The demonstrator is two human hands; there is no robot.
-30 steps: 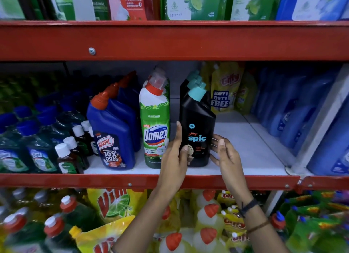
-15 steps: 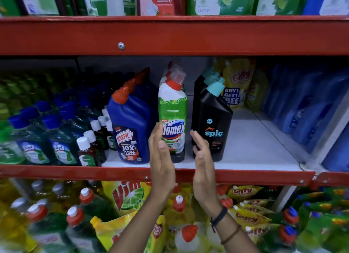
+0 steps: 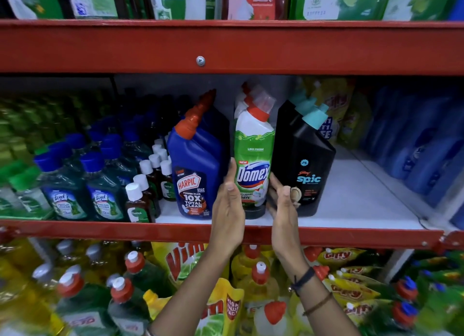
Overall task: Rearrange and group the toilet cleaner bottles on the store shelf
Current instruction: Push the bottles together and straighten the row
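Three rows of toilet cleaner bottles stand side by side on the middle shelf (image 3: pixel 351 205): blue Harpic bottles (image 3: pixel 198 160) with red caps, green-and-white Domex bottles (image 3: pixel 254 149) with red caps, and black Spic bottles (image 3: pixel 307 157) with teal caps. My left hand (image 3: pixel 228 212) lies flat against the left side of the front Domex bottle, in the gap beside the Harpic. My right hand (image 3: pixel 283 210) presses the Domex's right side, its thumb in front of the front Spic bottle. The Domex bottle stands upright on the shelf between both hands.
Small brown Dettol bottles (image 3: pixel 137 202) and green Lizol bottles (image 3: pixel 62 192) fill the shelf's left. Bare white shelf lies right of the Spic row, with blue bottles (image 3: pixel 421 147) at far right and yellow pouches (image 3: pixel 331 109) behind. A red beam (image 3: pixel 226 46) runs overhead.
Both hands left the Spic bottle, moved left and now close on the front Domex bottle from either side. The camera shifted left.
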